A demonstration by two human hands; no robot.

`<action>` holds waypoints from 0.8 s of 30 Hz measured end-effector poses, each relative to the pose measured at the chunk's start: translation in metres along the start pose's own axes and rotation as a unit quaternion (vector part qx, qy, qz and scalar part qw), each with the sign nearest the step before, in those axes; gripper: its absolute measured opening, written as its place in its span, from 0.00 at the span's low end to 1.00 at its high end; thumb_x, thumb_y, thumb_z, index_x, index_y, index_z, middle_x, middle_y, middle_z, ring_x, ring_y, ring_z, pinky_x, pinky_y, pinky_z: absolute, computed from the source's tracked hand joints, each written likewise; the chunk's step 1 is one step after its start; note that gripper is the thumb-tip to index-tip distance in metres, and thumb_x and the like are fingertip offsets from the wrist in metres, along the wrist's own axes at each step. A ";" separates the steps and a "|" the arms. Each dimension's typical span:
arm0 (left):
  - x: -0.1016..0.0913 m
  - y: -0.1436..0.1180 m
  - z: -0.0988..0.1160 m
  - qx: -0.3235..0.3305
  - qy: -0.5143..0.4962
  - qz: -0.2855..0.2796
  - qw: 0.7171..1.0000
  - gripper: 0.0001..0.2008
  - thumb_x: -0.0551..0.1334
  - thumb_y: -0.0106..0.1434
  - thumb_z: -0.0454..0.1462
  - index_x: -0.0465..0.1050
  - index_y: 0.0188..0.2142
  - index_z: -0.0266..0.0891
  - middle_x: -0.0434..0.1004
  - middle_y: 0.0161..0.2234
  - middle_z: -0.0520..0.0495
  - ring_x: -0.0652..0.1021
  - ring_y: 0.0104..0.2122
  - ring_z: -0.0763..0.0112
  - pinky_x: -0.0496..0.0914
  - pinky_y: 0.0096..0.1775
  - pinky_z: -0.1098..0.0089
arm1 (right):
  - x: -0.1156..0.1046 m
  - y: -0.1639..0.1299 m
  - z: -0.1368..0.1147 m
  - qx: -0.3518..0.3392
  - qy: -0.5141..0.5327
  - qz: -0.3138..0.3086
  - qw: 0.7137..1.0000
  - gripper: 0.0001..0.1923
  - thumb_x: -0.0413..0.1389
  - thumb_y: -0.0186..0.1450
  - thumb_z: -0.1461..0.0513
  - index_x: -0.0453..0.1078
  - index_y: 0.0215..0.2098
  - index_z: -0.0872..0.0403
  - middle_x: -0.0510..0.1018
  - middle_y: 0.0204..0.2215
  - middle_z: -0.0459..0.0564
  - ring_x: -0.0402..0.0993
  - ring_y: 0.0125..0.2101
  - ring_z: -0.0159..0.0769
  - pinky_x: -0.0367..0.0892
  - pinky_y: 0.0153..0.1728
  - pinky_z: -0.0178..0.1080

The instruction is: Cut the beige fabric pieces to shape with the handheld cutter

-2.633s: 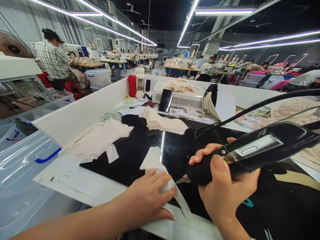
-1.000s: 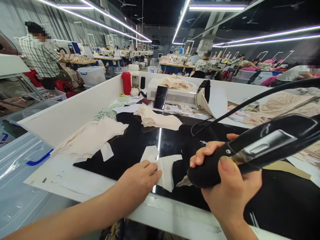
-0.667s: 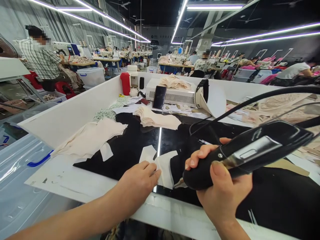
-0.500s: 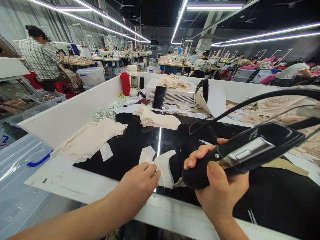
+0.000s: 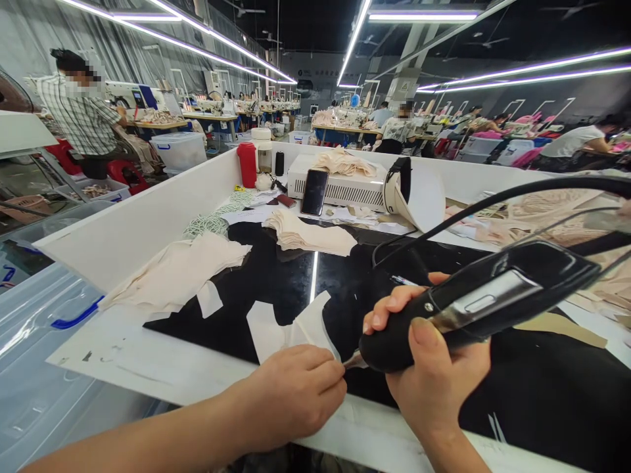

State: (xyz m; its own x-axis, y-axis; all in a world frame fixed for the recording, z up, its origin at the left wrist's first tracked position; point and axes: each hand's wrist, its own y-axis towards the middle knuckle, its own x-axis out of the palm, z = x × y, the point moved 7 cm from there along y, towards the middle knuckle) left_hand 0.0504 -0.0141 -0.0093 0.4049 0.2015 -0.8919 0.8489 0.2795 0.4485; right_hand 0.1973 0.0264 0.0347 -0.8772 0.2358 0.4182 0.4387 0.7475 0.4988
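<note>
We have drawn the left hand (image 5: pixel 296 394) nearer, pinching the white fabric piece (image 5: pixel 288 328) at the black work surface's (image 5: pixel 276 276) front edge. The right hand (image 5: pixel 438 374) grips the black handheld tool (image 5: pixel 473 305), its tip apparently touching the piece now, so trimming looks underway.

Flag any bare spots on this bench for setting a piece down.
Bare black top lies between the cream fabric pile and the folded stack, and right of the light strip toward the black cord. Crowded: the back by the white machine, and the front edge, where left hand and right hand work the white piece.
</note>
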 end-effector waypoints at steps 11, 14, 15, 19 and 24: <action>0.014 -0.011 -0.021 -0.020 -0.043 -0.018 0.999 0.09 0.56 0.79 0.29 0.75 0.51 0.31 0.82 0.42 0.42 0.82 0.45 0.64 0.79 0.52 0.64 | -0.002 -0.001 0.001 0.003 -0.012 0.002 1.000 0.24 0.71 0.63 0.55 0.70 0.53 0.46 0.78 0.30 0.41 0.75 0.23 0.34 0.74 0.24 0.40; 0.012 -0.010 -0.022 -0.041 -0.037 -0.004 0.998 0.09 0.56 0.80 0.33 0.75 0.52 0.33 0.81 0.41 0.43 0.82 0.44 0.64 0.79 0.51 0.62 | -0.001 -0.001 0.000 0.000 -0.014 -0.001 1.000 0.24 0.71 0.63 0.55 0.70 0.53 0.46 0.78 0.31 0.41 0.75 0.23 0.34 0.75 0.24 0.40; 0.012 -0.010 -0.022 -0.043 -0.037 -0.004 0.998 0.09 0.57 0.80 0.33 0.75 0.52 0.33 0.81 0.41 0.43 0.82 0.43 0.63 0.79 0.51 0.62 | -0.001 -0.002 0.000 -0.002 -0.014 -0.002 1.000 0.24 0.71 0.63 0.55 0.70 0.54 0.46 0.78 0.31 0.41 0.75 0.23 0.34 0.75 0.24 0.40; 0.013 -0.010 -0.022 -0.042 -0.037 -0.009 0.998 0.09 0.57 0.79 0.33 0.75 0.51 0.32 0.81 0.41 0.44 0.82 0.43 0.63 0.79 0.52 0.61 | 0.000 -0.001 0.000 -0.003 -0.007 -0.001 1.000 0.24 0.71 0.63 0.56 0.70 0.54 0.47 0.78 0.31 0.41 0.76 0.23 0.34 0.76 0.24 0.40; 0.015 -0.015 -0.023 -0.038 -0.025 -0.011 0.999 0.09 0.58 0.80 0.34 0.75 0.53 0.34 0.82 0.43 0.44 0.82 0.48 0.62 0.75 0.60 0.57 | -0.001 -0.002 -0.001 0.002 0.003 0.000 1.000 0.24 0.72 0.63 0.56 0.71 0.53 0.47 0.78 0.30 0.41 0.76 0.23 0.34 0.76 0.24 0.40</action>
State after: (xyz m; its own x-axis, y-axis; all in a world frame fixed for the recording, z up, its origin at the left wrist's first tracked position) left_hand 0.0364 0.0061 -0.0283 0.4045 0.1485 -0.9024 0.8299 0.3550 0.4304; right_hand 0.1974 0.0244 0.0341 -0.8754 0.2322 0.4239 0.4386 0.7502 0.4949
